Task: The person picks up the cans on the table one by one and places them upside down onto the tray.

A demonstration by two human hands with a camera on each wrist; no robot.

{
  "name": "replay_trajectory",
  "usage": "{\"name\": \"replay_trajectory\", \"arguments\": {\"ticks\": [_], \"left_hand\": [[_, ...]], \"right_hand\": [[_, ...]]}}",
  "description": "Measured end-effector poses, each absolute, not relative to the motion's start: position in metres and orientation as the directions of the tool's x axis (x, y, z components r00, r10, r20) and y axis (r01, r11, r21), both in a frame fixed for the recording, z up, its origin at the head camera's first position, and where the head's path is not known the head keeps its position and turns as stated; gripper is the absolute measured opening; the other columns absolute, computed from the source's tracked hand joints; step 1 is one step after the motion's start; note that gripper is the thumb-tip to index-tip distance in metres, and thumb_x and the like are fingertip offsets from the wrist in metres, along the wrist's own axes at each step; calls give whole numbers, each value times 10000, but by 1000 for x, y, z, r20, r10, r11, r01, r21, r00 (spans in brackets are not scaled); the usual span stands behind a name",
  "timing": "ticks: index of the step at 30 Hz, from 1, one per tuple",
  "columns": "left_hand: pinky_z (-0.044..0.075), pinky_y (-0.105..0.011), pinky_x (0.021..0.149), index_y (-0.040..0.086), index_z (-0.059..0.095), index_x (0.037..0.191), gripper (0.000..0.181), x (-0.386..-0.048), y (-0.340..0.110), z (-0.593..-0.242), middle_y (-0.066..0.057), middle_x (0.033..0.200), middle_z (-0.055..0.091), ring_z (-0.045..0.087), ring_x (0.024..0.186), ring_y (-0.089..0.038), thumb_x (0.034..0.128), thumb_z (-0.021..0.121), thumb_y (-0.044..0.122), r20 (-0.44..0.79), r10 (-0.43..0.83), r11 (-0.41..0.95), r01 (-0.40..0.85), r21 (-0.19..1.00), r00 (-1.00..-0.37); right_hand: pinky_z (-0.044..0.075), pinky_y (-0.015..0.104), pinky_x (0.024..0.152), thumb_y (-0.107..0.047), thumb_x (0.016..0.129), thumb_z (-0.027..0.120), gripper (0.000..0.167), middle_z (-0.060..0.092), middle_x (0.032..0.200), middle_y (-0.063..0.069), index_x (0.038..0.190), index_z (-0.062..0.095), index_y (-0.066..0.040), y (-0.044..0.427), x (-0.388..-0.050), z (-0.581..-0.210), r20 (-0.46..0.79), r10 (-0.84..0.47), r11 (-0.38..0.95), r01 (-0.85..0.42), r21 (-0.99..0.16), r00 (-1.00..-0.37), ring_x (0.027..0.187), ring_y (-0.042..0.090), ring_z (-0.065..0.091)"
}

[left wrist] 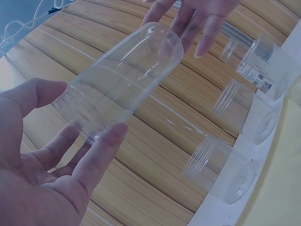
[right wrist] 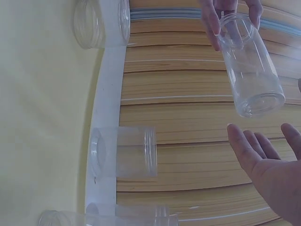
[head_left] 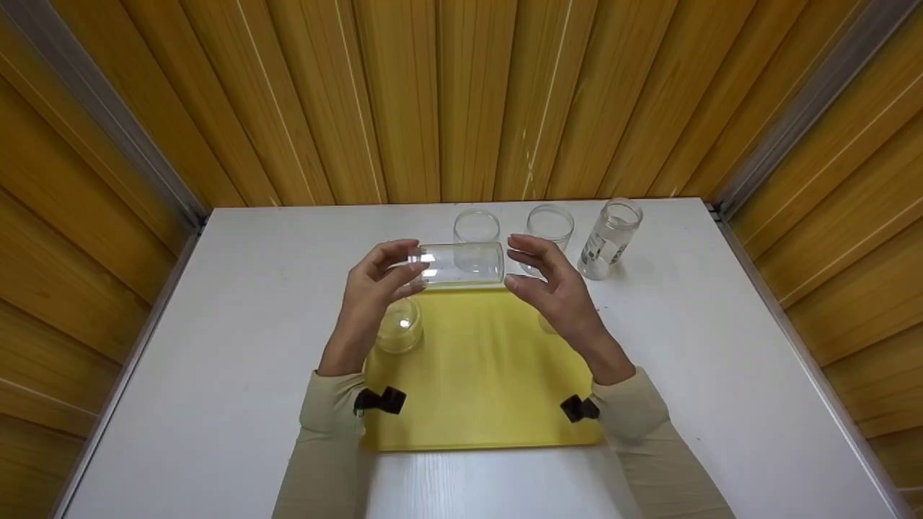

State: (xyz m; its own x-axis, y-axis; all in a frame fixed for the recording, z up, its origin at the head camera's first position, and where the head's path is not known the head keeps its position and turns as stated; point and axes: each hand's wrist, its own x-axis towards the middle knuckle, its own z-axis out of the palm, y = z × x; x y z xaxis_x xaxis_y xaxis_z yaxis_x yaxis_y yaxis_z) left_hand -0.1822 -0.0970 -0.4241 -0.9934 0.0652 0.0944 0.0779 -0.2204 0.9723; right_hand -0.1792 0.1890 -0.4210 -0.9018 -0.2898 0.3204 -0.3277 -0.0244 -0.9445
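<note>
A clear, tall jar [head_left: 461,263] lies sideways in the air above the back edge of the yellow tray [head_left: 483,382]. My left hand [head_left: 375,281] grips it round the threaded mouth end, thumb on one side and fingers on the other, as the left wrist view also shows on the jar [left wrist: 122,70]. Facing the jar's base is my right hand [head_left: 555,285], its fingers spread and loosely bent. A small gap between this hand [right wrist: 275,169] and the base shows in the right wrist view; nothing is in its grasp.
On the tray's left side stands a clear jar [head_left: 399,328]; another [head_left: 548,323] at its right is mostly hidden by my right hand. Behind the tray are two wide clear jars [head_left: 476,225] and a tall jar with a printed label [head_left: 609,241]. A slatted wall [head_left: 469,101] rises behind the white table [head_left: 238,324].
</note>
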Motion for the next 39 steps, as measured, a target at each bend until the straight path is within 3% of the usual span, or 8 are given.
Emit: {"name": "replay_trajectory", "arguments": {"ticks": [24, 30, 39], "left_hand": [[589, -436, 963, 32, 632, 1381, 425, -181, -97, -424, -189, 1352, 619, 642, 1226, -313, 991, 746, 159, 95, 83, -203, 76, 976, -992], [594, -431, 952, 6, 617, 1396, 451, -182, -96, -423, -208, 1360, 610, 642, 1217, -311, 987, 744, 145, 91, 94, -216, 69, 974, -991], [598, -430, 943, 23, 627, 1385, 440, -182, -95, -424, -206, 1364, 615, 647, 1209, -314, 981, 744, 152, 88, 89, -218, 67, 974, -992]], "right_hand": [[506, 356, 1054, -59, 1018, 693, 557, 462, 1538, 229, 1529, 482, 8, 176, -182, -423, 333, -293, -84, -323, -943, -896, 1428, 314, 465], [509, 362, 1056, -58, 1013, 701, 555, 487, 1528, 167, 1525, 493, -2, 173, -182, -423, 324, -283, -84, -313, -946, -903, 1428, 329, 464], [507, 340, 1053, -46, 1000, 712, 540, 496, 1521, 179, 1495, 507, 20, 169, -183, -422, 319, -256, -77, -310, -948, -913, 1408, 311, 481]]}}
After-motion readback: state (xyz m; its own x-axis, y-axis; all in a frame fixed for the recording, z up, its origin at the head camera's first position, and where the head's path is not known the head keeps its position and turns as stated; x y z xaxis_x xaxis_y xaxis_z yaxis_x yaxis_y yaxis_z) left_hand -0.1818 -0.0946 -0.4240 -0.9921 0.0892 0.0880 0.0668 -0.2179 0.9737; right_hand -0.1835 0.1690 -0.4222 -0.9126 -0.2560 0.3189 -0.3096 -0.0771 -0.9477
